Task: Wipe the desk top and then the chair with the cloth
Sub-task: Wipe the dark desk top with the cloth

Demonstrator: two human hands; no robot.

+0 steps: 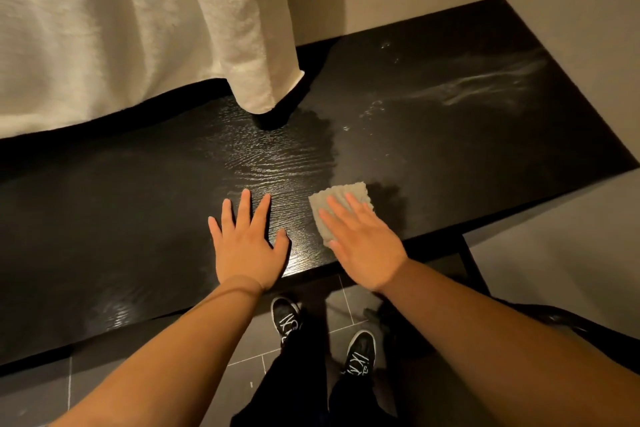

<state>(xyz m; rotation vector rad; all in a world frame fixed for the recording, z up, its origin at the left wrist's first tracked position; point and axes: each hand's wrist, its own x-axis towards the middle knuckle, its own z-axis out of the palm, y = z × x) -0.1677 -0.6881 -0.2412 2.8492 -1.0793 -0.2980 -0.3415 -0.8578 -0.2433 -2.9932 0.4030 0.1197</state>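
Note:
A black wood-grain desk top point(450, 135) runs across the view. A small folded grey cloth point(337, 199) lies near its front edge, and my right hand point(363, 239) presses flat on it with straight fingers. My left hand point(247, 243) rests flat on the bare desk just left of the cloth, fingers spread. Wet streaks and dusty smears point(485, 83) show on the desk's far right part. A dark chair point(568, 322) is partly visible at the lower right, behind my right forearm.
A cream curtain point(138, 28) hangs over the desk's back left edge. Beige walls close off the back and right side. A black desk leg point(476, 267) stands under the front right. Grey floor tiles point(34, 392) and my two shoes lie below.

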